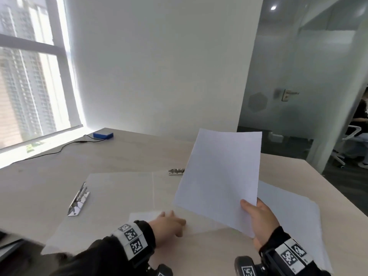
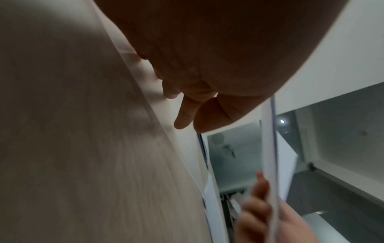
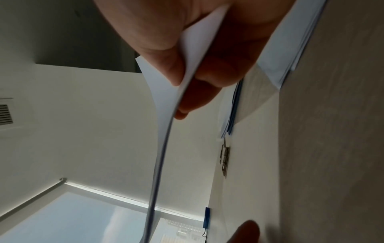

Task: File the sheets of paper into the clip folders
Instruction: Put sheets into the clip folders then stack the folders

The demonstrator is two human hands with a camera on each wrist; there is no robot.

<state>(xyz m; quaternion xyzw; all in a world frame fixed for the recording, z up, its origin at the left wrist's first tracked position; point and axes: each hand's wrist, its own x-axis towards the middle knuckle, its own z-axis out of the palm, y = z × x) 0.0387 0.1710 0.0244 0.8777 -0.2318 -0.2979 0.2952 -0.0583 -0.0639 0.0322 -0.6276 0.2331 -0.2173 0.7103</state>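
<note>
Right hand (image 1: 260,222) pinches a sheet (image 1: 219,176) aloft; left hand (image 1: 169,226) fingers lie flat on the folder (image 1: 119,196).

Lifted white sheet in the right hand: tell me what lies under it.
Under the lifted white sheet lie a stack of white paper sheets and part of the open translucent clip folder, whose silver clip pokes out. The rest is covered.

Right hand (image 3: 187,41) pinches sheet (image 3: 164,105)
</note>
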